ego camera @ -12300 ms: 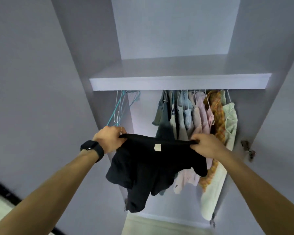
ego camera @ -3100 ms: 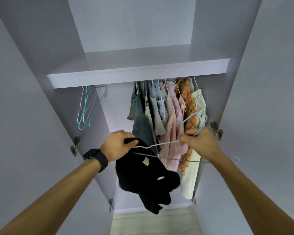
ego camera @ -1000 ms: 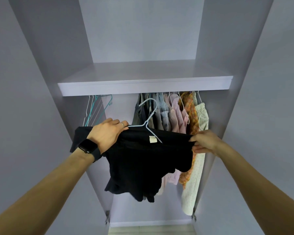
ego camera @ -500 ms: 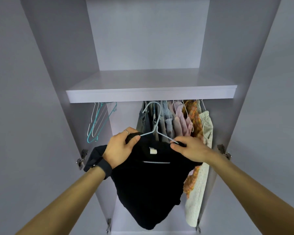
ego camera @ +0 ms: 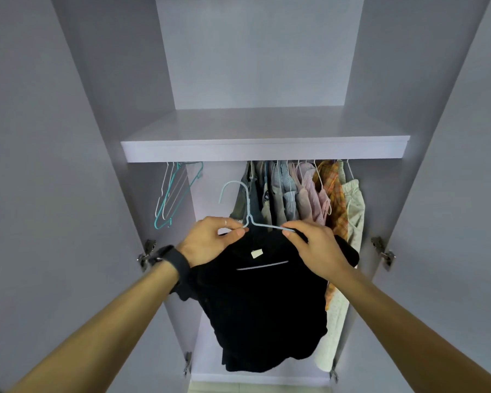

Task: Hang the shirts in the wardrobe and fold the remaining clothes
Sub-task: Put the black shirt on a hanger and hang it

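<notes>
Fingers (ego camera: 236,233) of the left hand (ego camera: 207,242) pinch the shirt (ego camera: 261,302) at its neck, thumb against forefinger, right by the hanger (ego camera: 248,207) stem. The right hand (ego camera: 315,248) curls over the other shoulder, its fingertips gripping cloth where the wire arm goes under it.

A second ago the hands were wide apart and stretched the shirt flat. Now they sit close together at the neck, either side of the stem. Three seconds ago the hanger was bare in the right hand and the shirt was bunched in the left. Now the wire is inside the shirt, and its lower bar shows through the neck opening.

The hook rises free below the front edge of the shelf (ego camera: 264,150), not on any rail. The rail itself is hidden behind that edge. The hook stands before a gap between the spare hangers (ego camera: 170,199) on the left and the hung clothes (ego camera: 301,194) on the right, close beside the leftmost of these. Both doors stand open, hinges (ego camera: 146,251) showing at each side.

The shirt is black with short sleeves and has a small white label (ego camera: 257,253) inside the neck. It is held in front of the wardrobe (ego camera: 142,80) opening, below the shelf. Its body hangs slanting down to the right, and the hem is rumpled. Its right sleeve overlaps the hung clothes. A watch (ego camera: 173,259) is on the left wrist.
</notes>
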A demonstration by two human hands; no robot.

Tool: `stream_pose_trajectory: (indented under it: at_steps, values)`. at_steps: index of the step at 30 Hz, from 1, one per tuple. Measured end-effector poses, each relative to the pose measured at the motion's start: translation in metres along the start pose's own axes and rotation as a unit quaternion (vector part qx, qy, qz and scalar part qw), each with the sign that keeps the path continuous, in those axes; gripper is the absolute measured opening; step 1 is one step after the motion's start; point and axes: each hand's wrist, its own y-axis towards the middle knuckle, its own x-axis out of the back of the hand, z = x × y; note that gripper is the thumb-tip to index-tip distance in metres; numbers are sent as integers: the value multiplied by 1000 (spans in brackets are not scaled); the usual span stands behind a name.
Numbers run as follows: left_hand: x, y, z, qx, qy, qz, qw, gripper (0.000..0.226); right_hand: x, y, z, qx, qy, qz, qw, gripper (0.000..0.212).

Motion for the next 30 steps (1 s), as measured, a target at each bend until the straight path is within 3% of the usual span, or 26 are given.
stream_pose_trajectory:
  at_steps: [5,9,11,14,17,23,25,28,30]
  values:
    - [-36,3,-10,-46,83,-133,987,20,-11,-6,7,-41,0,-12,999,23]
    - [-43,0,-1,-76,156,-165,971,21,-3,-15,6,-81,39,163,983,42]
    - [-42,0,1,-81,185,-157,967,21,3,-20,4,-77,28,209,975,48]
    - [-42,1,-1,-82,211,-120,967,19,0,-25,-1,-30,-25,180,983,41]
    - [-41,4,-2,-83,169,-73,980,13,-10,-34,-7,-22,-42,139,989,35]
    - [-44,6,5,-98,160,-47,981,18,-17,-33,7,38,-46,41,997,32]
    - [-47,7,3,-107,120,-58,985,17,-15,-30,9,42,-39,45,997,38]
    - [-41,10,-3,-98,83,-69,989,20,-1,-29,4,-17,-33,81,996,60]
    - [-37,11,-6,-86,78,-55,992,21,7,-29,-1,-31,-41,68,996,58]
